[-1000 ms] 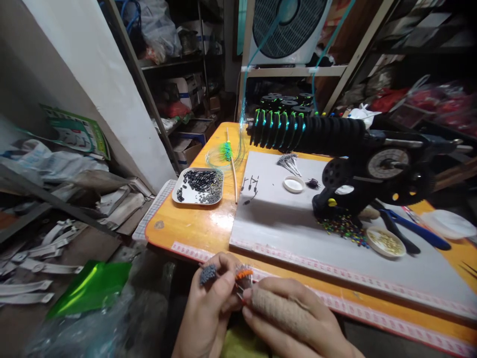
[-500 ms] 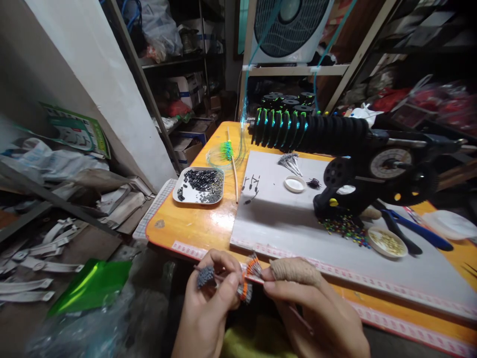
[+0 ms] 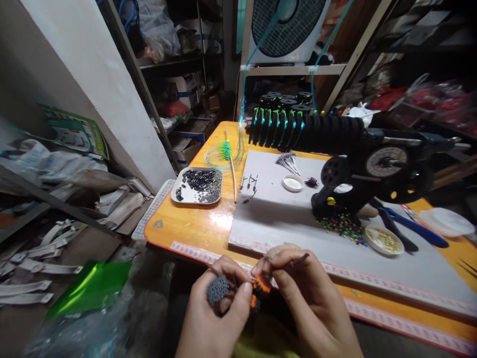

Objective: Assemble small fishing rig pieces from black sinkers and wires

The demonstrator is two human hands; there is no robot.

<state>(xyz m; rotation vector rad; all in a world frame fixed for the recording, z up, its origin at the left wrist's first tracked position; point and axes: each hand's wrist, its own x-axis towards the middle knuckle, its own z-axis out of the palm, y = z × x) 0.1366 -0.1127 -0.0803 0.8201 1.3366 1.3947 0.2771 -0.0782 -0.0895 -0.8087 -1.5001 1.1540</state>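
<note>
Head view: right hand (image 3: 315,293) near yellow table (image 3: 190,227); fan (image 3: 303,30) and shelves (image 3: 169,61) beyond.

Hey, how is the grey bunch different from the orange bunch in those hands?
The grey bunch is bluish grey; the orange bunch has bright orange with darker parts.
The grey bunch shows as a round clump of little dots, while the orange bunch shows as a curved band.
The grey bunch sits in the curled left hand; the orange bunch is by the fingertips of the right hand.
</note>
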